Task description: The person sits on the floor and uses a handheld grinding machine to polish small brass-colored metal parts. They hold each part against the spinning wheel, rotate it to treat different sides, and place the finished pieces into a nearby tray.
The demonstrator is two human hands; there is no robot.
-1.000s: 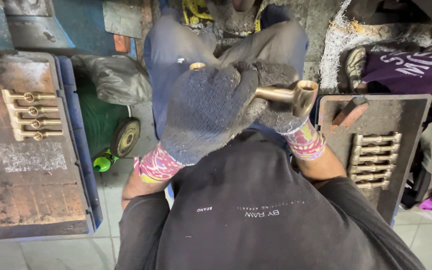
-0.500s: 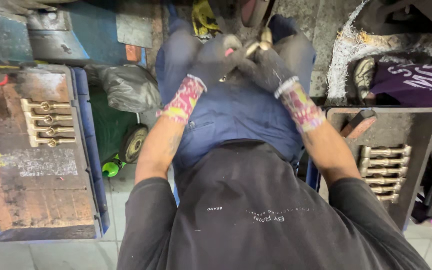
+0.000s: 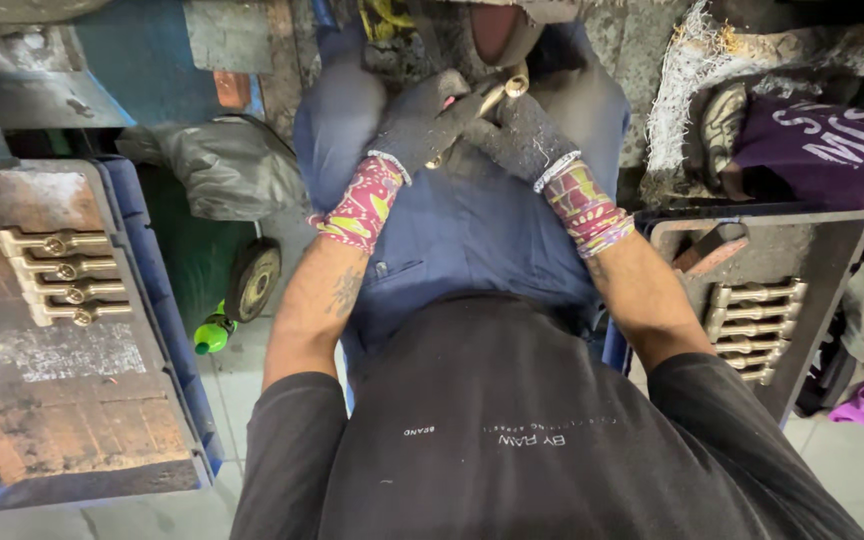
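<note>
Both my hands wear dark grey work gloves with patterned red and yellow cuffs. They meet over my lap in blue trousers, at the top middle of the head view. My left hand [image 3: 420, 128] and my right hand [image 3: 520, 135] together grip a brass fitting [image 3: 502, 92], a short rod with a round end that sticks out between the fingers. Most of the fitting is hidden inside the gloves.
On a rusty board in a blue crate [image 3: 167, 330] at the left lie several brass fittings [image 3: 60, 275]. A dark tray [image 3: 822, 250] at the right carries another row of brass fittings [image 3: 752, 330]. A green bottle [image 3: 212, 335], a grey wheel [image 3: 254, 280] and a grey bag [image 3: 222, 165] lie on the floor.
My hands have moved away from the camera, down toward my knees, still holding the brass fitting. The view has tilted so that more of my forearms shows.
</note>
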